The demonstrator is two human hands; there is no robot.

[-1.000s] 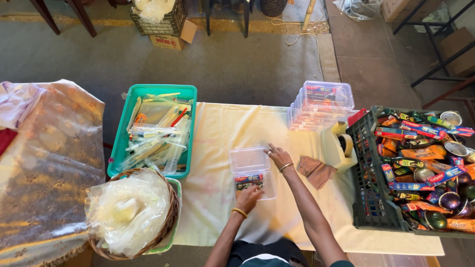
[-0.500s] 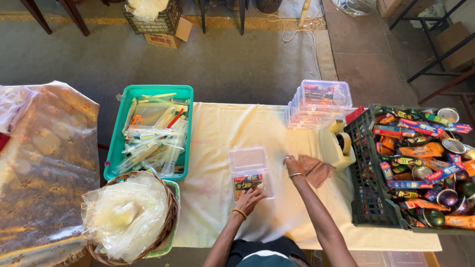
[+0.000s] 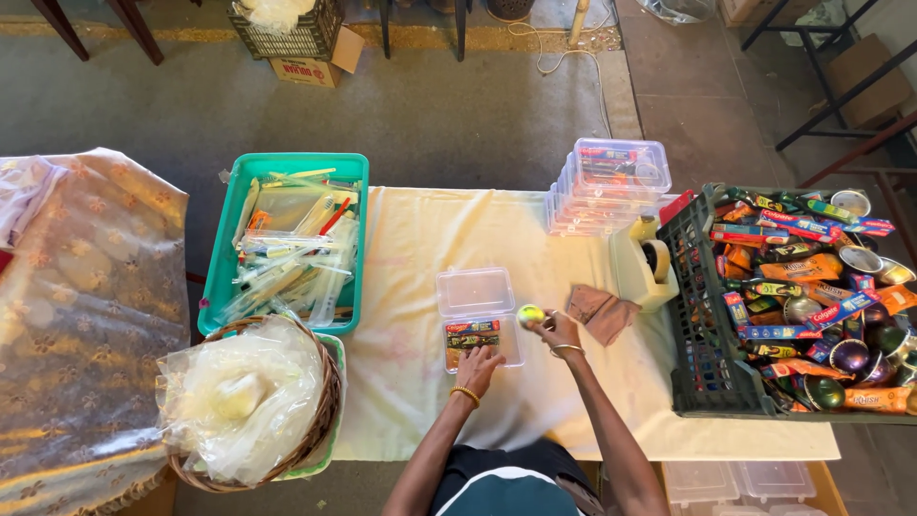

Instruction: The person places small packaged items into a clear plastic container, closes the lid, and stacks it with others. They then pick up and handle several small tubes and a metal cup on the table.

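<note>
Item: small yellow-green ball (image 3: 530, 313), pinched in the fingertips of the right hand (image 3: 559, 330), held just above the right edge of the open clear plastic box (image 3: 480, 330). Box lies to the left of the ball, long axis running away from the person, hinged lid (image 3: 475, 291) on the far side. Left hand (image 3: 478, 368) rests with fingers spread flat on the box's near end, beside the packet (image 3: 472, 333) inside; right hand is nearer the ball.

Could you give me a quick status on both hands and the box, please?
Left hand steadies the open clear box. Right hand holds a small yellow-green ball at its rim. Brown cloth lies alongside.
</note>
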